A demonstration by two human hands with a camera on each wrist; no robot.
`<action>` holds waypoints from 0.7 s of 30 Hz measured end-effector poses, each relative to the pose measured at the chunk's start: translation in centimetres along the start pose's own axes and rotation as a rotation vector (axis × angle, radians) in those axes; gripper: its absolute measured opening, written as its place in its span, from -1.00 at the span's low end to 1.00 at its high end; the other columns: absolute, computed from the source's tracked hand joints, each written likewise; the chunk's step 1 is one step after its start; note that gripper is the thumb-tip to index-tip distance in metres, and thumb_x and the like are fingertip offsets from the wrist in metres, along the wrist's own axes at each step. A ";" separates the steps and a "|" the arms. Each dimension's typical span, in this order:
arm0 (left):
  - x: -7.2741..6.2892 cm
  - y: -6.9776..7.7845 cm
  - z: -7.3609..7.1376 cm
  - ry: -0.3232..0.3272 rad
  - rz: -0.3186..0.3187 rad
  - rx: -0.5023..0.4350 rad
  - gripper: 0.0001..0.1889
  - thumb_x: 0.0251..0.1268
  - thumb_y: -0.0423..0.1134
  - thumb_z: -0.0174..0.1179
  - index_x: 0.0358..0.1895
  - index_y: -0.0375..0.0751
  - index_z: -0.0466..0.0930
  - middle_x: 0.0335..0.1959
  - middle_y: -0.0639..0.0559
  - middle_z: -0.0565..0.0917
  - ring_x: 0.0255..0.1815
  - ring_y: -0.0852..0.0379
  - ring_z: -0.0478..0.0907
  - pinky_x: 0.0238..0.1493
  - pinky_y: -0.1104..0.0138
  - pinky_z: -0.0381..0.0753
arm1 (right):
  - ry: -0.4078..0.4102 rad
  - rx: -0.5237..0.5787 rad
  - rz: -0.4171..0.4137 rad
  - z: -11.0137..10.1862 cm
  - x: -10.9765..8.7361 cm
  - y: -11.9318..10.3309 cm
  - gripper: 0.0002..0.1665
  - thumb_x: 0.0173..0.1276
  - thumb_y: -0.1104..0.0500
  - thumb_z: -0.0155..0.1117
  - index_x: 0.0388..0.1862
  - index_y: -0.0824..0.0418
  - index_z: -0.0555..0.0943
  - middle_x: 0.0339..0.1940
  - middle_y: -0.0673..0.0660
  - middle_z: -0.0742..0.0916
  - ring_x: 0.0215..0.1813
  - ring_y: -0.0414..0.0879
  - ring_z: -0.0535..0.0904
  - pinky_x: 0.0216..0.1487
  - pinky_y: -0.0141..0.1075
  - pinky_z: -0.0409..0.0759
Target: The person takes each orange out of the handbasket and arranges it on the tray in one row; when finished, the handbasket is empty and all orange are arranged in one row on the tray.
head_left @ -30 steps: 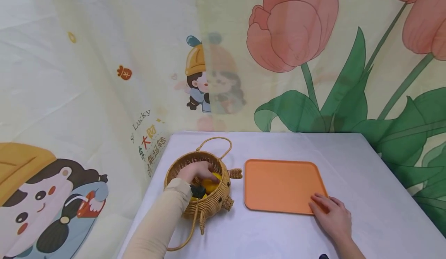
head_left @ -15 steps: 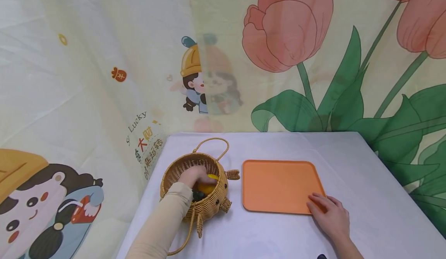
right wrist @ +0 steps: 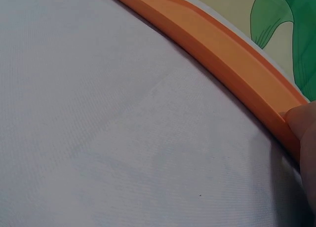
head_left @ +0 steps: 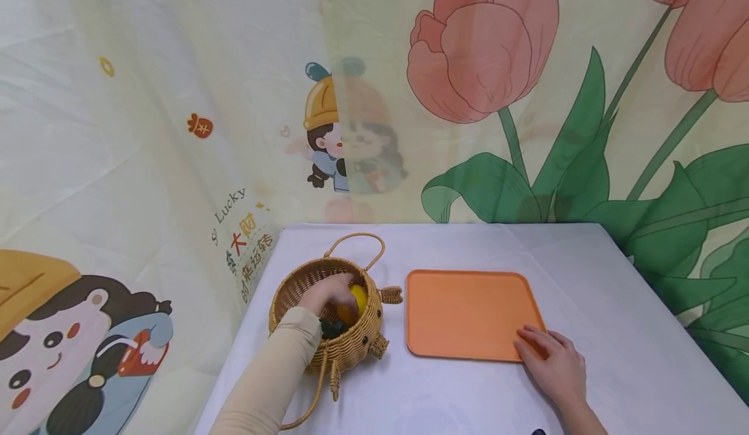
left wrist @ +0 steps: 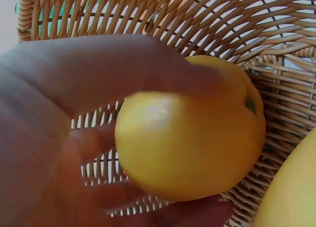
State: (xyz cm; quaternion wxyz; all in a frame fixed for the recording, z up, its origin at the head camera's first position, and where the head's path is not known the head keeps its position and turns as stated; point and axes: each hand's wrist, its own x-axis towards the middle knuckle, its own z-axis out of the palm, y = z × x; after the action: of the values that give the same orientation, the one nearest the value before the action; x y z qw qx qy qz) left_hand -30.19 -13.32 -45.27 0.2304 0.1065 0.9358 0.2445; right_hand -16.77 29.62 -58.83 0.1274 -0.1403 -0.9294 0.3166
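Left hand (head_left: 329,290) curled round fruit (left wrist: 192,148) — right hand (head_left: 556,365), relaxed, on tray (head_left: 468,311) (backdrop (head_left: 158,240): "Lucky")

Even light fills the head view, glare spots the yellow fruit (left wrist: 190,143), and the left hand (left wrist: 54,98) blurs

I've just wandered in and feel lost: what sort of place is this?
Probably a small indoor spot staged for tabletop work: a white-covered table in front of tulip-printed hangings, with a wicker basket and an orange tray on it.
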 end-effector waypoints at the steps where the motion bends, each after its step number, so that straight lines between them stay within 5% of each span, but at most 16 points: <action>1: 0.1 -0.1 0.0 -0.002 -0.006 -0.004 -0.20 -0.02 -0.24 0.53 0.41 -0.20 0.46 0.20 -0.18 0.57 0.11 -0.13 0.51 0.14 0.01 0.53 | 0.001 0.002 0.002 0.0 0.0 0.0 -0.50 0.37 -0.05 0.45 0.13 0.25 0.73 0.27 0.31 0.65 0.38 0.32 0.27 0.32 0.35 0.06; 6: 0.5 -0.3 0.4 0.037 -0.049 0.026 -0.17 0.18 -0.03 0.45 0.45 -0.38 0.36 0.30 -0.29 0.52 0.27 -0.20 0.47 0.29 -0.02 0.45 | 0.016 0.005 -0.002 -0.1 -0.1 0.2 -0.50 0.37 -0.05 0.45 0.13 0.25 0.73 0.26 0.30 0.66 0.37 0.32 0.28 0.31 0.34 0.08; 12: 0.4 0.1 0.6 0.042 -0.130 0.038 -0.23 0.04 -0.05 0.52 0.25 -0.45 0.46 0.00 -0.24 0.59 -0.01 -0.15 0.55 0.08 0.01 0.58 | 0.031 0.002 -0.035 0.0 -0.3 0.5 -0.54 0.36 -0.04 0.44 0.10 0.23 0.74 0.23 0.30 0.68 0.34 0.31 0.30 0.26 0.32 0.12; 21: -0.7 0.3 0.0 0.064 -0.067 -0.039 -0.21 -0.12 -0.11 0.57 0.29 -0.28 0.52 -0.08 -0.13 0.61 -0.14 -0.07 0.56 -0.09 0.08 0.62 | 0.024 0.006 -0.028 -0.2 -0.3 0.3 -0.53 0.35 -0.05 0.46 0.10 0.22 0.75 0.23 0.28 0.68 0.36 0.29 0.31 0.28 0.31 0.13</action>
State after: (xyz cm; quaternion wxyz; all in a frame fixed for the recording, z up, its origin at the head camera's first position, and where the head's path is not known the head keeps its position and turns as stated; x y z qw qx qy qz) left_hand -29.59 -13.24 -44.84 0.2103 0.0627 0.9409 0.2580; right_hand -16.36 29.83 -58.96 0.1433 -0.1309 -0.9288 0.3158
